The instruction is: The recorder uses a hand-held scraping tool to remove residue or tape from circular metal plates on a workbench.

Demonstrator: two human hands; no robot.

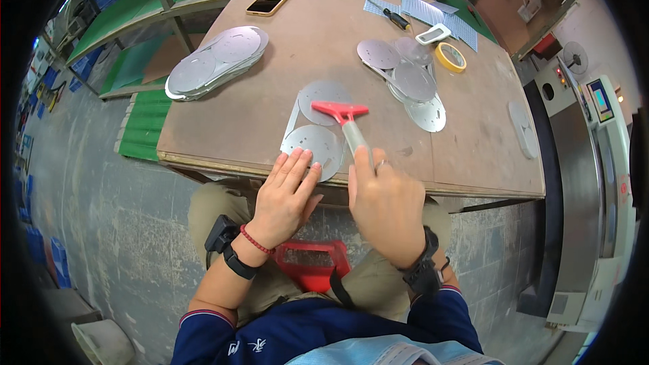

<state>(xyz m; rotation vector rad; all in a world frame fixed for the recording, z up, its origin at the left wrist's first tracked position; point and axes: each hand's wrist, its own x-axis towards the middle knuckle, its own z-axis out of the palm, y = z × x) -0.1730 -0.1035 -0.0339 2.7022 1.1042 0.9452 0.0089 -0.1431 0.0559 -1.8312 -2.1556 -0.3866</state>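
A thin silver metal plate [312,143] with two round discs outlined in it lies at the near edge of the table. My left hand [280,199] rests on its near left part, fingers stretched out flat. In my right hand [389,209] is a scraper [340,111] with a red head and a greyish handle, its fingers wrapped round the handle. The scraper's head is over the far disc; whether its edge touches the metal I cannot tell. A neat stack of similar plates [216,61] sits at the left, and a looser pile [414,81] lies at the right.
Toward the back are a phone [270,1], a screwdriver [397,19], gridded sheets [419,9], a white-framed tool [433,34] and a yellow tape roll [451,57]. One plate [522,130] lies by the right edge. A machine [574,203] stands beyond it; green shelving [128,23] is left.
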